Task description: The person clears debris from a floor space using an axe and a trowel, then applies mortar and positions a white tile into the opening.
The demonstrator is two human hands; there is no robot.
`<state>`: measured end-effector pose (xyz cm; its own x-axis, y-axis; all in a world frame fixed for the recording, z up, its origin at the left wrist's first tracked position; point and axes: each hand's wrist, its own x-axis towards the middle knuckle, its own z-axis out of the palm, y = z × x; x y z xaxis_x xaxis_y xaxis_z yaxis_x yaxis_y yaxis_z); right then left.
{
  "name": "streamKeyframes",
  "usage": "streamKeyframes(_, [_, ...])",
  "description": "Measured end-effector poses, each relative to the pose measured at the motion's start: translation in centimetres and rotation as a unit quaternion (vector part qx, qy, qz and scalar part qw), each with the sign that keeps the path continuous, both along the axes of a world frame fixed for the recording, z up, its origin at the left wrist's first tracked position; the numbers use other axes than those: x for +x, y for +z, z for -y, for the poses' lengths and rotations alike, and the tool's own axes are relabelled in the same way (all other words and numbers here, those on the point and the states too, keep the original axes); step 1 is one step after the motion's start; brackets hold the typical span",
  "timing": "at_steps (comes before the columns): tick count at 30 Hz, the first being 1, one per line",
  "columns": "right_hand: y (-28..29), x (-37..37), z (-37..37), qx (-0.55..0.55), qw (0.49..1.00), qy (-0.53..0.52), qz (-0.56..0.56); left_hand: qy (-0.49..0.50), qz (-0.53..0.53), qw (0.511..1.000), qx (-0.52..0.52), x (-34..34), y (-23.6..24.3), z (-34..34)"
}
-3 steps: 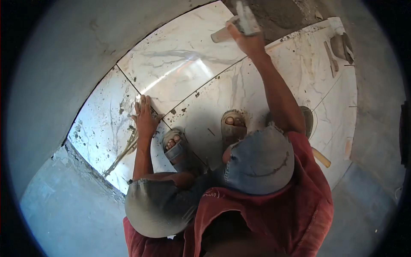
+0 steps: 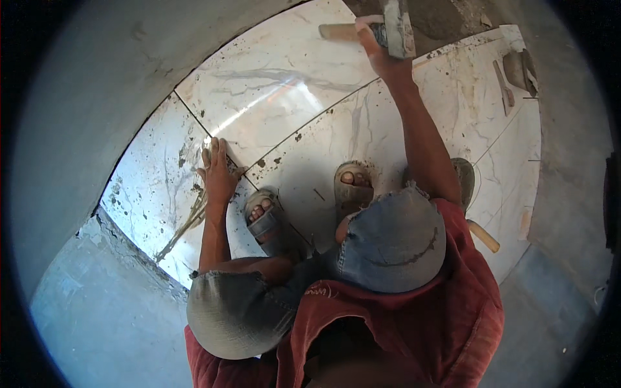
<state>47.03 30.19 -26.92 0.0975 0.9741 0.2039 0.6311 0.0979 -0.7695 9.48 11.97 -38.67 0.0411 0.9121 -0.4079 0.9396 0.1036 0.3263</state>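
In the frame's upper centre, the right hand (image 2: pixel 387 59) curls round a cropped wooden-handled tool (image 2: pixel 399 32), probably stiff, head-heavy, best held by its handle (image 2: pixel 339 32), while left-of-centre the left hand (image 2: pixel 220 176) spreads on tiles (image 2: pixel 246 107).

left hand (image 2: pixel 220 173) on marbled tiles (image 2: pixel 246 107)

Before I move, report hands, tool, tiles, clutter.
Left hand spread open on white veined tiles. Right hand gripping wooden-handled tool near its grey head. Dark crumbs scattered on tiles near left hand.
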Motion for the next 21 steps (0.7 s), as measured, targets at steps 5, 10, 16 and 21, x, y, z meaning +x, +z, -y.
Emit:
streamKeyframes(5, [-1.9,2.5,-2.4,0.110,0.989,0.002,-0.103,-0.009,-0.002,0.999,0.031,0.0,-0.1,0.3])
streamKeyframes(10, [-1.8,4.5,-3.1,0.111,0.988,0.031,-0.107,-0.030,-0.040,0.999,-0.014,-0.4,0.7,-0.7])
streamKeyframes(16, [-1.2,6.3,-3.9,0.006,0.932,0.090,-0.351,-0.105,-0.015,0.994,0.042,0.8,5.4,-8.4])
streamKeyframes(21, [-0.7,7.1,-4.6,-0.093,0.989,-0.012,-0.112,-0.226,0.139,0.958,0.107,2.9,15.9,-19.2])
